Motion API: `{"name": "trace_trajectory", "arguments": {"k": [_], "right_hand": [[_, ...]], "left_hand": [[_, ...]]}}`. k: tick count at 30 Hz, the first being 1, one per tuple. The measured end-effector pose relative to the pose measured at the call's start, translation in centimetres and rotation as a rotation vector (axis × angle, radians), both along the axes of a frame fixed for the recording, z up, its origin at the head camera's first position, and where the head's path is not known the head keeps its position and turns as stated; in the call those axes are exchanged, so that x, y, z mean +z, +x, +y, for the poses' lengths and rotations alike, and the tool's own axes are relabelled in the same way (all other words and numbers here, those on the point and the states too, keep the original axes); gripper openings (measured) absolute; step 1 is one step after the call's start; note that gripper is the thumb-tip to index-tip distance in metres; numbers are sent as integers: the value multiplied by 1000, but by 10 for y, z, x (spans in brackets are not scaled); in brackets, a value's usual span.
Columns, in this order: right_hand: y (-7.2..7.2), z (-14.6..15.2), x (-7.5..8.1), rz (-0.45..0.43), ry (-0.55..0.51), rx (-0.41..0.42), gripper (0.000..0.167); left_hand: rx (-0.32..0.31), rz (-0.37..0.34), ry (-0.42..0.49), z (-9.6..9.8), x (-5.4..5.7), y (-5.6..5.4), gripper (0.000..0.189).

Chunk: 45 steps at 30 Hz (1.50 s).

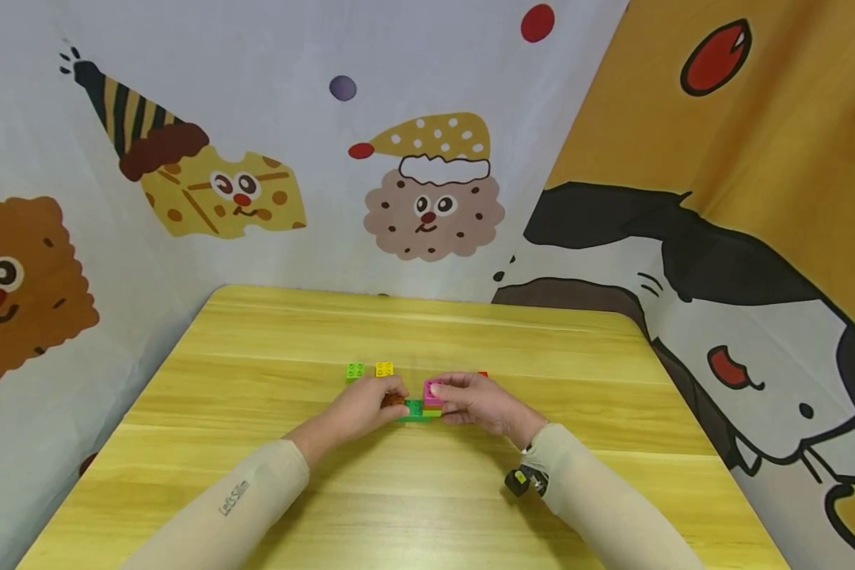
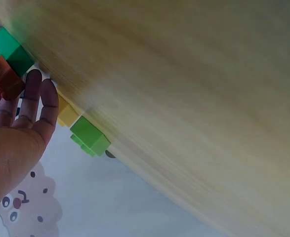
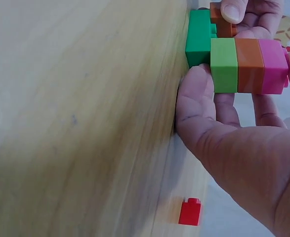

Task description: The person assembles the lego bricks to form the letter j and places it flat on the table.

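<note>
A long green brick (image 1: 415,408) lies on the table between the hands. On its right end is a stack: a lime brick (image 3: 224,65) lowest, an orange-brown brick (image 3: 249,65) in the middle and a pink brick (image 3: 273,66) on top. My right hand (image 1: 484,404) grips this stack from the right, its thumb by the pink brick. At the green brick's left end, my left hand (image 1: 366,408) pinches a brown brick (image 2: 7,79). Whether that brown brick is fully seated on the green one cannot be told.
Behind the left hand stand a second lime brick (image 1: 355,370) and a yellow brick (image 1: 385,369). A red brick (image 3: 190,212) stands beyond the right hand, mostly hidden in the head view. Printed cloth (image 1: 278,261) hangs along the wooden table's (image 1: 292,324) back edge.
</note>
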State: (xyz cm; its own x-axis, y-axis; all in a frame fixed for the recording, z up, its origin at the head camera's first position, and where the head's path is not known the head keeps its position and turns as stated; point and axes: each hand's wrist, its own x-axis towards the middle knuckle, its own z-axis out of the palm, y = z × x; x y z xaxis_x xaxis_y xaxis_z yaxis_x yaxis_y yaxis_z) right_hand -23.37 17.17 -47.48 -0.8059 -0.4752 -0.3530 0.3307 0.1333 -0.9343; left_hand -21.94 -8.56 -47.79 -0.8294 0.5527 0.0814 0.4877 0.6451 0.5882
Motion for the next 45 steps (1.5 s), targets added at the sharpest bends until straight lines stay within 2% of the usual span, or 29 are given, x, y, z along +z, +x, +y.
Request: {"name": "trace_trajectory", "arguments": {"k": [8, 13, 20, 25, 34, 41, 45], "right_hand": [[-1, 3, 2, 40, 29, 67, 62], [-8, 5, 11, 116, 145, 109, 69], [-26, 7, 22, 248, 291, 142, 76], [-40, 6, 21, 270, 315, 191, 66], [-55, -10, 16, 291, 367, 263, 42], [-64, -24, 22, 405, 474, 359, 38], [-69, -38, 25, 455, 495, 426, 37]], "left_hand": [[-2, -7, 12, 0, 2, 2, 22], [2, -3, 21, 0, 4, 3, 22], [2, 7, 15, -1, 4, 2, 22], [-1, 9, 18, -1, 4, 3, 23], [-12, -2, 4, -1, 0, 1, 23], [-25, 1, 8, 1, 0, 0, 22], [-23, 5, 16, 0, 1, 1, 21]]}}
